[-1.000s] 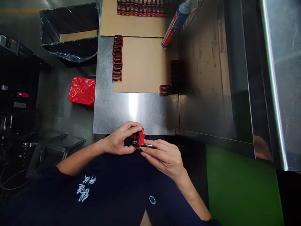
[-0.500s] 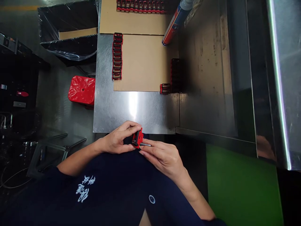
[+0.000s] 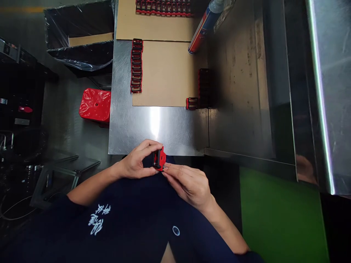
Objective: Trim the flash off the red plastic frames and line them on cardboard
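Between the thumb and fingers of my left hand (image 3: 138, 161) is a small red and black plastic part (image 3: 161, 159), held just off the table's near edge. My right hand (image 3: 190, 182) pinches a thin silvery metal piece (image 3: 164, 167) against the part's lower right corner. Most of that metal piece is hidden by my fingers, so its kind does not show. Similar red and black parts (image 3: 136, 65) stand in a column on the left edge of a cardboard sheet (image 3: 164, 73). More of them (image 3: 192, 103) sit at the sheet's right side.
A metal table (image 3: 131, 128) lies ahead, with a second cardboard sheet (image 3: 159, 28) carrying a row of red and black parts (image 3: 164, 7). A blue and red spray can (image 3: 203, 29) stands at the right. Left are a red stool (image 3: 95, 105) and a plastic-lined bin (image 3: 79, 54).
The red and black part has shifted slightly left and turned a little. My right fingers have moved closer to it, and less of the metal piece shows.
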Available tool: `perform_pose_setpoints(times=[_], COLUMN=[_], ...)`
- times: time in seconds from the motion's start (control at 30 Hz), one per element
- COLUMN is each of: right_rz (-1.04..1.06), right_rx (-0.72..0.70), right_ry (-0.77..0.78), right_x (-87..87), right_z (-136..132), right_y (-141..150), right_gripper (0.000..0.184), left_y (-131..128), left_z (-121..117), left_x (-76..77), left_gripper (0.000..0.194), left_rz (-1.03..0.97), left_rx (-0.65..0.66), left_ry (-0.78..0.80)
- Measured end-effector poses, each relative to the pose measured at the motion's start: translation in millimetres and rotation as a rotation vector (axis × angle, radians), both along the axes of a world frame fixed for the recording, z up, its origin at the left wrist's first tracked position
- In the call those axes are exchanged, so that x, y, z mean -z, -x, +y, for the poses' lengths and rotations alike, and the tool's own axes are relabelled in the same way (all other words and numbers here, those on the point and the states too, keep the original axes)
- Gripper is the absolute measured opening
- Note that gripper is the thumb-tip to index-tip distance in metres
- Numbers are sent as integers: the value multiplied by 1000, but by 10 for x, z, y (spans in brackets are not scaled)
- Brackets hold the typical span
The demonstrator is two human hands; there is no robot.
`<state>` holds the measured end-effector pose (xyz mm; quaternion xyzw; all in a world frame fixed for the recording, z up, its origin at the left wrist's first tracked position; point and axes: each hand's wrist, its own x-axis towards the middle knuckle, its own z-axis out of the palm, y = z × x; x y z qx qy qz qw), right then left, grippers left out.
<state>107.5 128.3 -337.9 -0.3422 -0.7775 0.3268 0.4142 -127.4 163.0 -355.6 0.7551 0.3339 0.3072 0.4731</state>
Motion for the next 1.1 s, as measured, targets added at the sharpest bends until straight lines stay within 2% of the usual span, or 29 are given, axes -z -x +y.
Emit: perform_pose_setpoints(times=[0.17,0.27,0.33,0.4,0.5,0.6,0.7,0.77,0.87,1.0,1.1], right_rz=[57,122,146,147,101,-64,-148,-188,-231,-248,-259], right_rx=[118,245,365,463,573,707,819,859,905,923,923], right_ry=[69,135,155,171,236,341,359,352,318,230,177], right_x=[60,122,206,361,775,1368,1957,2258,2547,2728,2792], right_z=[-51,-89,-107,-110,-69,37,171,239,272,239,229], right_y=[9,-9,-25,-42,-69,-103,-145,-171,-193,-205,-218], right_gripper=[20,19,16,13,18,37,43,42,42,46,46], left_y=[-18,-1,15,29,36,32,38,53,92,158,162], left_z=[-73,-107,-106,-85,-49,-41,52,267,850,1689,2050], left_x=[23,86,137,176,200,237,380,540,791,1004,1069], left_gripper=[73,73,72,71,68,67,71,71,62,60,59], left_rz=[-47,-129,-209,-300,-386,-402,-340,-96,391,640,751], left_rx=[-94,-132,-137,-141,-166,-179,-220,-395,-760,-1042,-1153], left_ry=[135,186,223,268,318,329,334,338,335,308,317])
